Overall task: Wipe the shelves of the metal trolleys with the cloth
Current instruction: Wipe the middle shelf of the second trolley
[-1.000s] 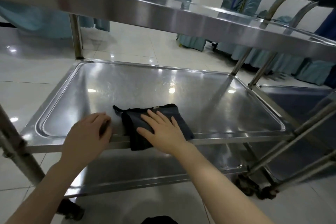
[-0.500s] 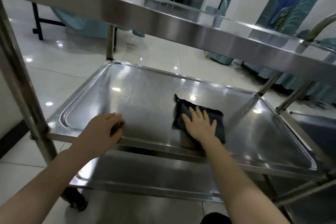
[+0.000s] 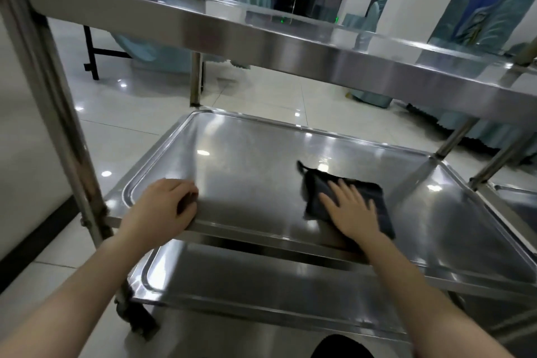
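Cloth (image 3: pixel 315 196): dark, laid flat on middle shelf (image 3: pixel 247 171) of steel trolley (image 3: pixel 58 113), right of centre, near the front rim | right grip (image 3: pixel 353 212): fingers straight and spread, pressed flat on the cloth | left grip (image 3: pixel 162 206): fingers curled over the shelf's front-left rim, clamped on it | top shelf (image 3: pixel 290 46) seen above, bottom shelf (image 3: pixel 261 279) below.

The metal trolley (image 3: pixel 59 102) stands on a glossy tiled floor (image 3: pixel 130 116). On its middle shelf (image 3: pixel 247 171) (a shallow steel tray with a raised rim) a dark cloth (image 3: pixel 372 193) lies flat, toward the right side, under the flat right hand (image 3: pixel 353 212). The left hand (image 3: pixel 162 206) grips the near rim at the left.
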